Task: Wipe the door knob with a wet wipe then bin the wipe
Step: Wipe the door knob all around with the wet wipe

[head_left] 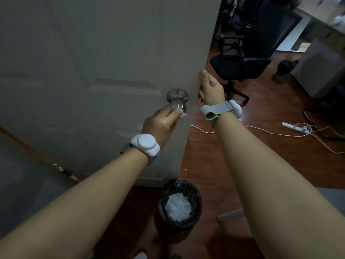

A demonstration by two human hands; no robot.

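A person's left hand (158,124) closes on a metal knob (177,101) set near the free edge of a pale panelled door (93,62), fingers curled against the knob's face with a scrap of white wipe (183,114) showing just past the fingertips, pressed to the knob's lower right side. The right hand (211,88) grips the door's free edge a little above knob height, thumb up along the near face and the other fingers wrapped round behind the edge, out of sight. Both wrists carry white sensor bands (146,144), the right one fastened with a grey strap edged in green.

On the wooden floor (242,156) at the foot of the door, just below its free corner, stands a small round bin (180,202) lined with a black bag and holding crumpled white material. Beyond the door's edge a black office chair (240,66) stands in a dim room, with a second dark bin (285,67) farther right beside a pale cabinet (321,68). A white cable (270,132) trails across the floor to a power strip (295,127) near the right edge of the floor.
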